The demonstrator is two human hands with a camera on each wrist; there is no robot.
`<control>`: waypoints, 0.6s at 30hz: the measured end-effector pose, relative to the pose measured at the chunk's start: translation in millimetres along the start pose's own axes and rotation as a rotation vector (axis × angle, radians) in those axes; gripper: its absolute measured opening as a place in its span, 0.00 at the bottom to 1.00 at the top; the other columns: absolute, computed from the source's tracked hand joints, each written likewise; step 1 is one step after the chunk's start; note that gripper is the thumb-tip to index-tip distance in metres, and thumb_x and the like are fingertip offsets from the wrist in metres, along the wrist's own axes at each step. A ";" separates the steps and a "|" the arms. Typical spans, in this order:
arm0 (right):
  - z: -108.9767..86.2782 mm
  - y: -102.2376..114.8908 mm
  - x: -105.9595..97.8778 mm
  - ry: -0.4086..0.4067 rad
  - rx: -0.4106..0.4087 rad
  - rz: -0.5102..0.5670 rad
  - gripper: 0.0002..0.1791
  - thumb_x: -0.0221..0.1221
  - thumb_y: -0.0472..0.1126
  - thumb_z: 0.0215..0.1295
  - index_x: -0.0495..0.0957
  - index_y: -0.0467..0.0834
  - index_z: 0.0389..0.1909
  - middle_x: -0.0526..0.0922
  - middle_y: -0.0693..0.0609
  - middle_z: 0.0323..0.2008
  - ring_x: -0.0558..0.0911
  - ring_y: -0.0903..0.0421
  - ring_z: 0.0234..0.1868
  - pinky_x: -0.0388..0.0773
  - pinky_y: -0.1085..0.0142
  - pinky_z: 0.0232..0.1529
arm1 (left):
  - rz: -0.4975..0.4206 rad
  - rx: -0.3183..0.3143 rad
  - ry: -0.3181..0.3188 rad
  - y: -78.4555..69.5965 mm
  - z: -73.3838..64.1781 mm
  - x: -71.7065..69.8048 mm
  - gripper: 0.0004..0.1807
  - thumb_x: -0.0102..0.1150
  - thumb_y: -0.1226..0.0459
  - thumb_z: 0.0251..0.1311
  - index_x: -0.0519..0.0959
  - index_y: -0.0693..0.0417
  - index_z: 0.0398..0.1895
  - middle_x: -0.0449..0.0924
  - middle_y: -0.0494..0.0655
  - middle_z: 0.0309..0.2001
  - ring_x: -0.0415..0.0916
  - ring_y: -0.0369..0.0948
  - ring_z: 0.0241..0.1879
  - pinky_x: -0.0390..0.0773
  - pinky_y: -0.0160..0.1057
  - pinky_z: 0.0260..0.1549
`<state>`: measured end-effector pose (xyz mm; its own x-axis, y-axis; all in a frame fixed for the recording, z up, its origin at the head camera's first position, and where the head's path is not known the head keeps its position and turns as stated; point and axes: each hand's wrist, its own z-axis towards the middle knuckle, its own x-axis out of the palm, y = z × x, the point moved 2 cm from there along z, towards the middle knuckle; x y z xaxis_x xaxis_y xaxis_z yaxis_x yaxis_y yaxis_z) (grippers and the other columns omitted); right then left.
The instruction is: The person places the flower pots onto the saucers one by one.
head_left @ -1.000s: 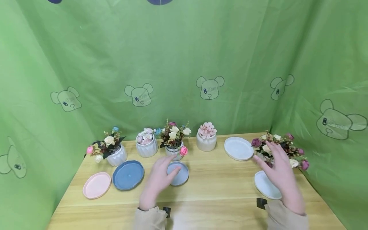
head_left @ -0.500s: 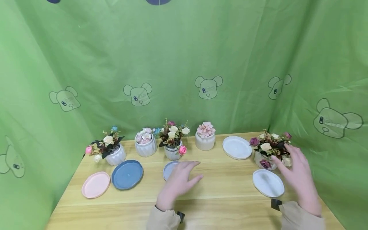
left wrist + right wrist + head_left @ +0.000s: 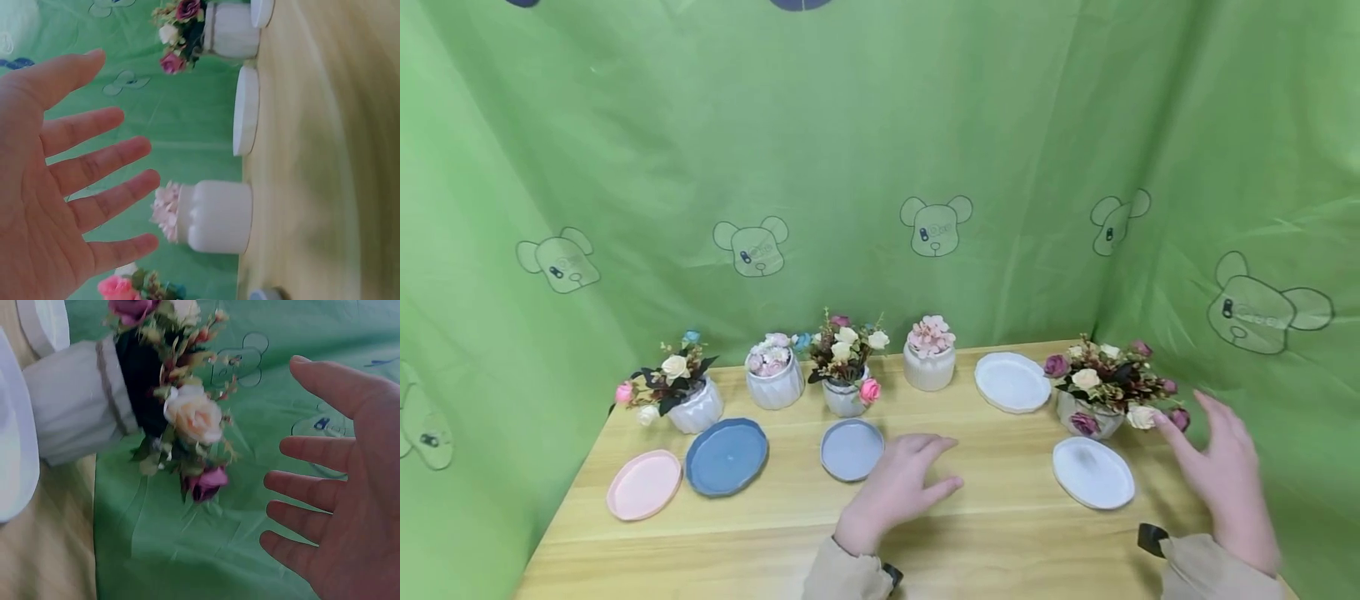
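Note:
My left hand [image 3: 901,490] is spread with nothing in it, just right of a small grey-blue saucer [image 3: 852,450]. In the left wrist view its fingers [image 3: 103,165] are apart, and beyond them stands a ribbed white pot [image 3: 219,215] of pink flowers. My right hand [image 3: 1221,471], also spread and holding nothing, is to the right of a pale pot [image 3: 1097,421] of purple and cream roses. Its thumb tip overlaps the outer roses [image 3: 1141,416] in the head view, while the right wrist view shows a gap between fingers and flowers [image 3: 194,419]. A white saucer [image 3: 1093,473] lies before that pot.
Another white saucer [image 3: 1012,382] lies at the back right. Three more flower pots, a left one [image 3: 697,407], a fluted one [image 3: 775,383] and a middle one [image 3: 844,396], line the back. A pink saucer [image 3: 643,485] and a blue saucer [image 3: 727,457] lie left. Green curtain [image 3: 850,150] surrounds the table.
Both hands have moved right: the left from over the grey-blue saucer to beside it, the right from over the roses to their outer side. Pots and saucers have stayed put; the view shifts slightly.

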<state>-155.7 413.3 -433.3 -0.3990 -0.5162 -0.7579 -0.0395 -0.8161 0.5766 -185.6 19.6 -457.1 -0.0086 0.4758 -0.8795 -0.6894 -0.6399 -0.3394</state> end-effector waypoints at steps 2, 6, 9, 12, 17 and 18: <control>-0.1 -3.1 0.4 0.003 0.014 0.002 0.43 0.49 0.53 0.73 0.42 0.33 0.75 0.43 0.25 0.73 0.42 0.23 0.72 0.39 0.26 0.66 | 0.013 0.008 0.009 -1.5 1.4 3.6 0.29 0.56 0.44 0.63 0.73 0.45 0.63 0.78 0.44 0.60 0.75 0.42 0.59 0.73 0.46 0.63; -0.4 -9.7 1.5 0.008 0.025 0.010 0.43 0.50 0.53 0.72 0.43 0.32 0.75 0.43 0.24 0.73 0.43 0.23 0.72 0.40 0.26 0.66 | 0.033 0.008 0.048 -8.7 5.4 10.5 0.30 0.55 0.42 0.63 0.71 0.44 0.65 0.77 0.43 0.61 0.74 0.42 0.61 0.72 0.46 0.64; -0.3 -15.6 2.2 0.019 0.042 0.014 0.44 0.50 0.54 0.72 0.40 0.33 0.75 0.41 0.23 0.72 0.43 0.22 0.71 0.41 0.24 0.64 | 0.024 0.003 0.091 -16.4 9.6 17.0 0.31 0.53 0.41 0.64 0.70 0.43 0.67 0.75 0.43 0.63 0.72 0.42 0.63 0.70 0.46 0.66; 0.8 -21.3 2.5 0.045 0.083 0.014 0.48 0.50 0.56 0.71 0.35 0.34 0.75 0.38 0.24 0.73 0.42 0.21 0.70 0.42 0.23 0.61 | 0.015 0.021 0.114 -23.9 16.1 24.7 0.32 0.52 0.40 0.64 0.69 0.43 0.67 0.74 0.43 0.64 0.71 0.41 0.64 0.69 0.45 0.66; 2.3 -29.1 4.3 0.101 0.150 0.002 0.59 0.56 0.61 0.66 0.26 0.36 0.75 0.36 0.24 0.73 0.42 0.19 0.69 0.45 0.21 0.58 | 0.038 0.074 0.138 -32.0 28.8 39.8 0.33 0.50 0.39 0.65 0.68 0.43 0.68 0.74 0.42 0.65 0.71 0.39 0.64 0.69 0.40 0.67; 2.4 -30.9 5.5 0.111 0.157 0.000 0.60 0.56 0.62 0.65 0.25 0.36 0.74 0.36 0.24 0.73 0.43 0.19 0.68 0.46 0.21 0.58 | 0.040 0.081 0.146 -33.2 31.3 42.8 0.33 0.50 0.39 0.65 0.67 0.42 0.68 0.73 0.41 0.65 0.71 0.39 0.64 0.68 0.39 0.67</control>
<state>-158.8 436.3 -454.6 -0.2954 -0.5490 -0.7819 -0.1853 -0.7699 0.6106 -185.7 80.2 -473.0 0.0640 0.3539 -0.9331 -0.7471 -0.6029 -0.2799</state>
